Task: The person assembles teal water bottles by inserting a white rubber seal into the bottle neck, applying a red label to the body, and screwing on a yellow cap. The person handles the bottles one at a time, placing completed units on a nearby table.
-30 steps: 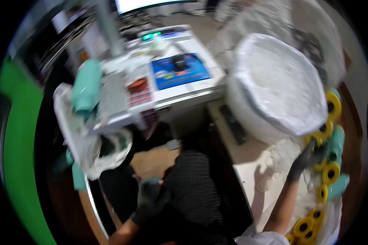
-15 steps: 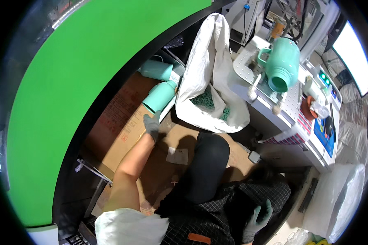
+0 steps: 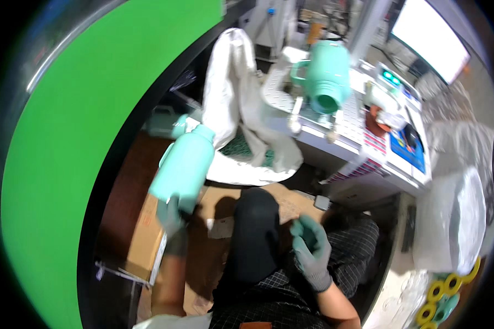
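Lifted since a moment ago, one green bottle [image 3: 185, 163] tilts in the left hand [image 3: 173, 223], fingers gripping its base. Loosely curled, thumb apart, the right hand [image 3: 313, 249] hovers beside the knee [image 3: 257, 211]; beyond, another bottle [image 3: 328, 71] lies on the workbench [image 3: 313, 136].

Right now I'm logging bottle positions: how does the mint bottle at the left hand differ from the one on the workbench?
The held bottle has its wide end in the left hand; no hand touches the bench bottle. The held bottle's narrower neck end points away from the person, while the bench bottle's faces toward them, its dark mouth showing. Both are mint green with a side handle.
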Demonstrator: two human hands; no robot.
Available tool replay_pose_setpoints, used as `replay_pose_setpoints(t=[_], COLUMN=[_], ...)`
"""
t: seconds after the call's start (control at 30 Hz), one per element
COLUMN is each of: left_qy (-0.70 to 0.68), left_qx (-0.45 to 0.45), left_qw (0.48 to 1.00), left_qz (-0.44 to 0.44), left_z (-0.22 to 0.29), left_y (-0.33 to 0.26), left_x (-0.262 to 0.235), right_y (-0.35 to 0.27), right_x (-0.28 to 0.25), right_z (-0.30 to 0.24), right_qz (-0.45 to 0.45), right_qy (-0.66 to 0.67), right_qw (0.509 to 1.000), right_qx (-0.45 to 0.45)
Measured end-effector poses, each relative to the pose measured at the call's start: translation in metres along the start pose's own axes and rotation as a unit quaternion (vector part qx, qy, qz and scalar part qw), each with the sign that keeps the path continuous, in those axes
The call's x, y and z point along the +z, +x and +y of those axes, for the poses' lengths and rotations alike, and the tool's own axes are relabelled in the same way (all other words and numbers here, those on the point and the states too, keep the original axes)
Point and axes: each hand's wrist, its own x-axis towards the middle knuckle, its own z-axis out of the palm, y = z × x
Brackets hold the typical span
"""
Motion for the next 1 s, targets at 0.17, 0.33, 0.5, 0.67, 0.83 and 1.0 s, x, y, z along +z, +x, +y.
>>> replay_pose_setpoints(t=[0.17, 0.33, 0.5, 0.67, 0.83, 1.0], left_qy=[0.116, 0.254, 0.208, 0.113, 0.096, 0.111], left_qx=[-0.087, 0.033, 0.257, 0.342, 0.371, 0.377], left_qw=[0.923, 0.735, 0.573, 0.450, 0.409, 0.417], left_qz=[-0.356, -0.628, -0.750, -0.817, -0.828, -0.819], left_z=[0.078, 0.106, 0.091, 0.077, 0.077, 0.081], left_y=[-0.117, -0.154, -0.233, -0.289, -0.306, -0.289], left_x=[-0.010, 0.094, 0.188, 0.225, 0.236, 0.226], right_y=[0.005, -0.064, -0.134, -0.185, -0.209, -0.178], right_x=[-0.043, -0.098, -0.086, -0.127, -0.121, -0.143], right_z=[-0.031, -0.032, -0.011, 0.047, -0.043, -0.070], right_qz=[0.054, 0.019, -0.035, 0.202, 0.180, 0.054], right_qy=[0.305, 0.084, 0.036, 0.228, -0.197, -0.461], right_qw=[0.951, 0.995, 0.996, 0.952, 0.960, 0.875], right_qx=[-0.004, -0.059, -0.078, 0.036, -0.081, -0.136])
